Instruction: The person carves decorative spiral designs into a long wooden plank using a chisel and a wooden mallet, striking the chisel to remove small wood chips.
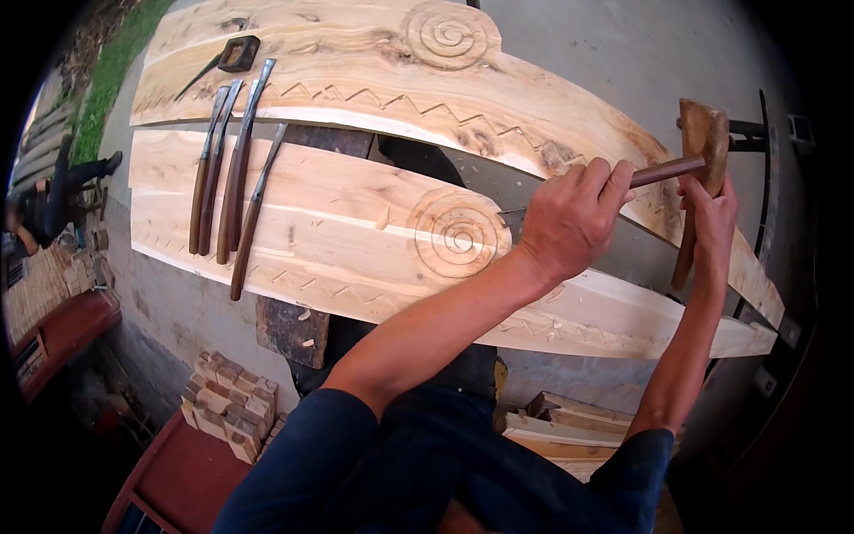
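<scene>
My left hand (574, 218) is closed round a chisel (667, 171). Its thin blade points left, to the rim of a carved spiral (460, 233) on the nearer pale wooden board (338, 209). At the right, my right hand (710, 222) grips a wooden mallet (705, 129), whose head meets the butt of the chisel handle or lies very close to it. Several more chisels (240, 169) with brown handles lie across the left part of the nearer board. Zigzag lines run along both boards' edges.
Beyond lies a second board (347, 62) with its own spiral (449, 34). A small dark ink box (238, 53) rests on it. Dark supports (294, 331) show under the boards. Stacked wooden blocks (233, 400) stand lower left on a red surface (191, 472). Another person (62, 196) is far left.
</scene>
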The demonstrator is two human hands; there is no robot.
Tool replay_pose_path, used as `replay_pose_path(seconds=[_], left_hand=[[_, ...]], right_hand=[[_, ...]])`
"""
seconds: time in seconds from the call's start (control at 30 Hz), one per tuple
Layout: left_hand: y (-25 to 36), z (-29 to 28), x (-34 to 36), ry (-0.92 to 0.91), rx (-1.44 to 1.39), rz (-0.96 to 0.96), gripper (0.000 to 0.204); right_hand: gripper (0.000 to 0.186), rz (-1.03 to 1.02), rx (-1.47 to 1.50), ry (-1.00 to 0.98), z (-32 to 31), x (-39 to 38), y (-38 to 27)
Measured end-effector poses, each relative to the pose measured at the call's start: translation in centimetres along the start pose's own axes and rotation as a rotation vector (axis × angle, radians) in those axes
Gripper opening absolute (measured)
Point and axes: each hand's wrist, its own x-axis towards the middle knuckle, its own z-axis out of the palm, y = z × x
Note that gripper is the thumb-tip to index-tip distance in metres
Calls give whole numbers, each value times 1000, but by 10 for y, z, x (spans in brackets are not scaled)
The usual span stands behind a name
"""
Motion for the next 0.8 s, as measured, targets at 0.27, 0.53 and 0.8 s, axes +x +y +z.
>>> replay_pose_path(seconds=[0.27,0.53,0.8], left_hand=[[1,-4,2,10,-18,-2,38],[2,-1,7,98,-51,-5,38],[2,-5,5,94,-37,-69,35]], right_hand=[[36,-42,-68,-6,-4,10,-5],[42,-32,-30,112,-21,12,-28],[50,-139,-199,42,-31,12,-38]])
